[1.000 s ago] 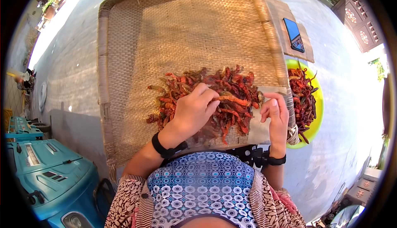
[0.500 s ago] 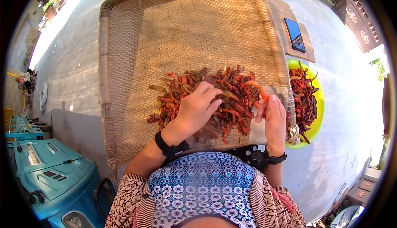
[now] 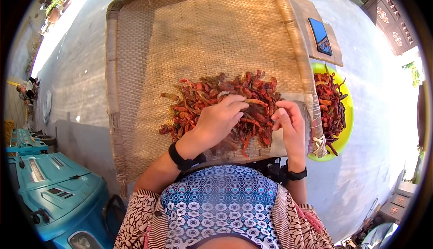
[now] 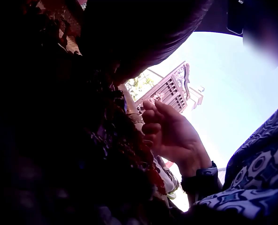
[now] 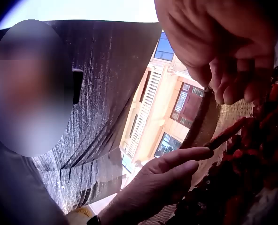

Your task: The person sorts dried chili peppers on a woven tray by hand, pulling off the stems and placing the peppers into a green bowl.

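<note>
My left hand is over a heap of dried red chilies, near the front of a shallow woven tray. At its thumb and forefinger tips I see a slender reddish chili, pinched and pointing away from the palm in the right wrist view. My right hand hovers beside the heap at its right side. Its fingers curl in towards the thumb, and no chili shows between them. The left wrist view is mostly dark, with the curled right hand against the bright sky.
To the right of the tray stands a yellow-green basin of darker red chilies. A phone lies on cardboard behind it. A pale sheet sits under the heap's right edge. A teal vehicle is at the left.
Half a second ago my right hand held an orange-red chili; it is gone from those fingers now. The right hand has shifted slightly left, and my left fingertips have moved a little right with a chili.
</note>
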A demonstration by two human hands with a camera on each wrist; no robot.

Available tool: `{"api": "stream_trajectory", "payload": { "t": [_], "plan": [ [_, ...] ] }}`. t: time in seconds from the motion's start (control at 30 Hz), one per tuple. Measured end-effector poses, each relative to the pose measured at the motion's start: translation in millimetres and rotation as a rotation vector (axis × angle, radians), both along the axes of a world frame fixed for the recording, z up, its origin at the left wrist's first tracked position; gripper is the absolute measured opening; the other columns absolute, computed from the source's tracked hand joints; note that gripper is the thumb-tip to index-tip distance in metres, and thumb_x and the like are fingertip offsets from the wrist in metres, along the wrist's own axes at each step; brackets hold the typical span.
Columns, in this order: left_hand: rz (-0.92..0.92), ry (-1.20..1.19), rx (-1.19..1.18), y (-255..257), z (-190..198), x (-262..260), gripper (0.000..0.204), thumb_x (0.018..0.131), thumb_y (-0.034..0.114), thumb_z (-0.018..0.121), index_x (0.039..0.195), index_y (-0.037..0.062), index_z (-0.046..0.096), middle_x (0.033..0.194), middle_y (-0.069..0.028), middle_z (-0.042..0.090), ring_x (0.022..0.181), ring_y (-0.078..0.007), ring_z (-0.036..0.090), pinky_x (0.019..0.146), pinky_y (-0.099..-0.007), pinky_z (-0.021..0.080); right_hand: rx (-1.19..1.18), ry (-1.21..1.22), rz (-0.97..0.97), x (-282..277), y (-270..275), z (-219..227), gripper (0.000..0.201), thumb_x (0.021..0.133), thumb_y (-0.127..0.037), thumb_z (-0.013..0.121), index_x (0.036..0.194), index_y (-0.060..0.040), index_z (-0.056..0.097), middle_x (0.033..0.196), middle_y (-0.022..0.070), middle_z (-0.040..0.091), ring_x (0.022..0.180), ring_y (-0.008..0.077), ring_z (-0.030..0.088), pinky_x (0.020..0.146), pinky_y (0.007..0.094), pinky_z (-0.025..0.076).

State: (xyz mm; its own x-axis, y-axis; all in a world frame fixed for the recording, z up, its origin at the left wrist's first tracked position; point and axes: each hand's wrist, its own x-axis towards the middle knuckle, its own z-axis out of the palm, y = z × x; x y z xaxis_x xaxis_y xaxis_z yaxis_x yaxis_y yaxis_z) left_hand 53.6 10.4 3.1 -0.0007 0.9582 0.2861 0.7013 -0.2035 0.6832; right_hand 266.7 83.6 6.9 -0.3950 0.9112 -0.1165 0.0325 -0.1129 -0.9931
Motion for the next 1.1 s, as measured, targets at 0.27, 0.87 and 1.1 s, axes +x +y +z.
{"api": "stream_trajectory", "payload": {
  "t": [0.27, 0.87, 1.1],
  "plan": [
    [0.024, -0.413, -0.113, -4.8, 14.7, -1.6, 0.010, 0.090, 0.005, 0.064, 0.100, 0.0030, 0.065, 0.092, -0.0045, 0.064, 0.076, -0.0119, 0.062, 0.066, -0.0235, 0.050, 0.293, -0.351, 0.258, -25.9, -5.6, 5.1, 0.018, 0.091, -0.017, 0.065, 0.104, -0.0043, 0.064, 0.072, 0.0070, 0.061, 0.063, 0.0126, 0.056, 0.059, 0.0292, 0.044],
    [-0.067, -0.342, -0.293, -7.8, 0.6, 3.8, 0.018, 0.089, 0.004, 0.063, 0.106, 0.0049, 0.061, 0.097, -0.0048, 0.056, 0.075, -0.0127, 0.058, 0.069, -0.0275, 0.049, -0.191, 0.519, -0.286, 27.2, 30.6, 5.3, 0.028, 0.103, -0.026, 0.045, 0.113, -0.0039, 0.059, 0.071, -0.0012, 0.052, 0.057, 0.0081, 0.045, 0.055, 0.0237, 0.039],
    [-0.013, 0.059, -0.187, -4.1, -3.8, 12.3, 0.017, 0.084, 0.007, 0.067, 0.100, 0.0081, 0.062, 0.098, -0.0076, 0.056, 0.079, -0.0261, 0.062, 0.067, -0.0348, 0.052, 0.006, -0.094, 0.096, 7.7, 6.0, -2.0, 0.017, 0.095, -0.012, 0.061, 0.110, -0.0031, 0.062, 0.080, -0.0017, 0.059, 0.067, 0.0026, 0.051, 0.058, 0.0185, 0.042]
  ]
}}
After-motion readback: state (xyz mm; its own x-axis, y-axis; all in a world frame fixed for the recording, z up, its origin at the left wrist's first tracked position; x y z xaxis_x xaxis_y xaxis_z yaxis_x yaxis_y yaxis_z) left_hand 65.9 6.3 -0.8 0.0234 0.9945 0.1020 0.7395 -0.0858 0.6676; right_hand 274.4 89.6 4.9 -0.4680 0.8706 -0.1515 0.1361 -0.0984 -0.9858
